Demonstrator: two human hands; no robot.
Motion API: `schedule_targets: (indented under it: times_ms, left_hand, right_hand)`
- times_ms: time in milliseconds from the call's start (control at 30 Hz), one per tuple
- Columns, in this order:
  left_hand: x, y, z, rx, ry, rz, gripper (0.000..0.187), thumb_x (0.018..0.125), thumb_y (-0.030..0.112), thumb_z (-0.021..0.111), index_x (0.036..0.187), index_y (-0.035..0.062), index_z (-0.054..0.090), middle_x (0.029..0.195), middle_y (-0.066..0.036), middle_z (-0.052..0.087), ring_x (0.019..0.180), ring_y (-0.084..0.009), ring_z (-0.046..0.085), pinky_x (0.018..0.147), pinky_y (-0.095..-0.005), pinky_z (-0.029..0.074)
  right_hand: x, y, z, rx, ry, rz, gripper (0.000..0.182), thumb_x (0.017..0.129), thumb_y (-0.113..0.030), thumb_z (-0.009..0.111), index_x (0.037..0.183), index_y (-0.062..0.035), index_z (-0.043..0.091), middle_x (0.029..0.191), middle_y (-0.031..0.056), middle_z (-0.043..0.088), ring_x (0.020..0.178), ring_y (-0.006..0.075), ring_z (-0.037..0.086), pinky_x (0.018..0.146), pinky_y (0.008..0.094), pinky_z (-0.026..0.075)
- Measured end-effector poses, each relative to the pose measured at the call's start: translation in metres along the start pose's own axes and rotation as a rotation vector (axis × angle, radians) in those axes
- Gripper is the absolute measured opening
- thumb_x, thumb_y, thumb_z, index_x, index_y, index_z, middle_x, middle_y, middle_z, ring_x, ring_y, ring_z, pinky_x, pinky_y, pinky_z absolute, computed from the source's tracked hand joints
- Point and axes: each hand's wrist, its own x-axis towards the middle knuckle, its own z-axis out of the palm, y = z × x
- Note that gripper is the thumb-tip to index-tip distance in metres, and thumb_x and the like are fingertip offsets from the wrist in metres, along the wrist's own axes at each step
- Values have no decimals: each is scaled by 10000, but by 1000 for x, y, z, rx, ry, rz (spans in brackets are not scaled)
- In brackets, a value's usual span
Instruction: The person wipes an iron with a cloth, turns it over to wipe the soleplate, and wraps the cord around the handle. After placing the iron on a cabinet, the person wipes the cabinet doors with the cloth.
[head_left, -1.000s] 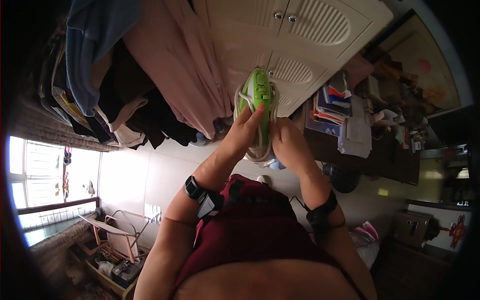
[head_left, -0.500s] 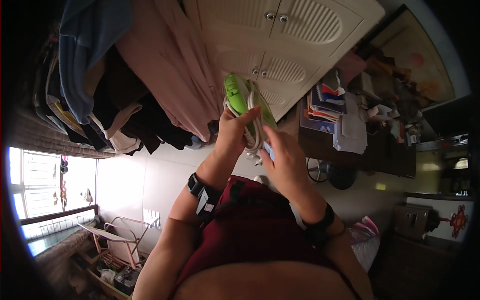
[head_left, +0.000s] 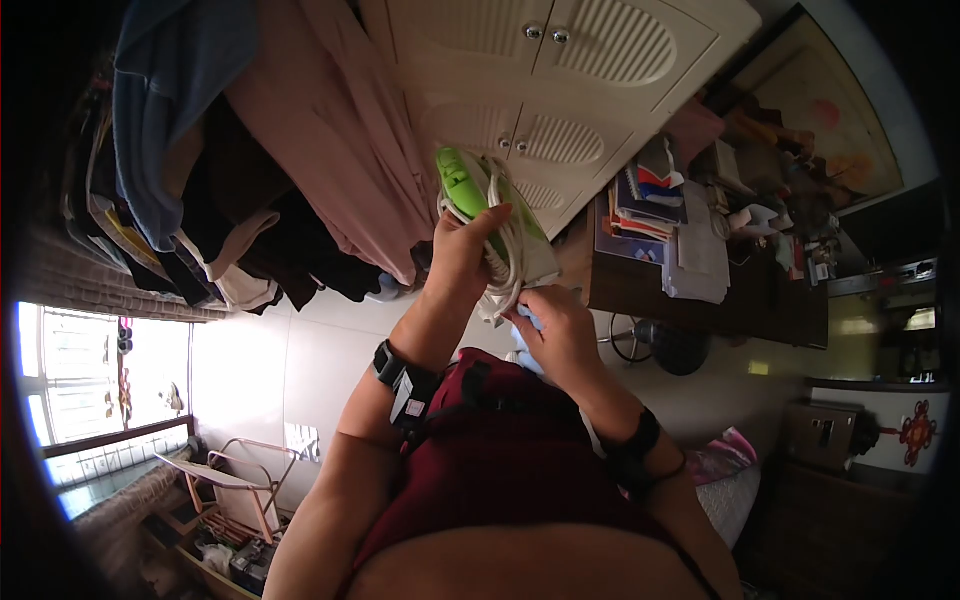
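My left hand (head_left: pixel 463 252) is wrapped round a green clothes iron (head_left: pixel 460 182) and its bundled white cord (head_left: pixel 512 245). The thumb presses over the loops, and the iron's pale flat side faces right. Close to the lower end of the bundle, the fingers of my right hand (head_left: pixel 560 325) are closed on a light-blue cloth (head_left: pixel 525 340), which hangs below them. Those fingertips are at the white cord end (head_left: pixel 492 308); whether they grip it too, I cannot make out.
Hanging clothes (head_left: pixel 330 130) are at the left, beside a cream cabinet (head_left: pixel 480 60) ahead. A dark desk (head_left: pixel 760 310) with stacked books and papers (head_left: pixel 650 205) stands at the right, a round black stool (head_left: pixel 680 348) near it. A folding chair (head_left: pixel 240 480) is at lower left.
My right hand has moved down and slightly left, from the iron's side to the cord's lower end. More of the blue cloth hangs in view. The iron has shifted slightly left.
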Motion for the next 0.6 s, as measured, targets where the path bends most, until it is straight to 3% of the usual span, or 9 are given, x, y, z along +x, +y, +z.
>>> schedule_targets:
  times_ms: [100, 400, 500, 600]
  left_hand:
    - [-3, -5, 3, 32, -20, 18, 194, 839, -1, 631, 1027, 37, 600, 854, -46, 630, 748, -148, 621, 685, -308, 523]
    - [-11, -8, 5, 24, -2, -51, 222, 803, 1, 674, 1005, -41, 590, 869, -97, 648, 748, -191, 647, 660, -330, 534]
    - [-12, -9, 6, 88, -4, -20, 232, 796, -2, 678, 1007, -40, 590, 864, -93, 646, 741, -187, 644, 657, -324, 533]
    - [-15, -9, 4, 181, -39, -3, 253, 804, -3, 662, 1040, -38, 578, 893, -95, 643, 764, -187, 647, 680, -325, 536]
  right_hand:
    - [4, 13, 2, -163, 43, -164, 263, 662, -180, 784, 746, -66, 562, 712, 80, 587, 705, 286, 589, 631, 386, 476]
    - [2, -8, -4, -311, 150, -121, 372, 631, -312, 820, 653, -73, 535, 651, 68, 560, 642, 270, 576, 550, 375, 457]
    - [6, -10, -18, -299, -56, -70, 346, 632, -327, 808, 693, -85, 568, 677, 68, 591, 682, 250, 595, 580, 371, 478]
    - [16, 6, -31, -231, -215, -190, 357, 609, -353, 816, 700, -91, 590, 685, 72, 606, 695, 245, 603, 606, 373, 484]
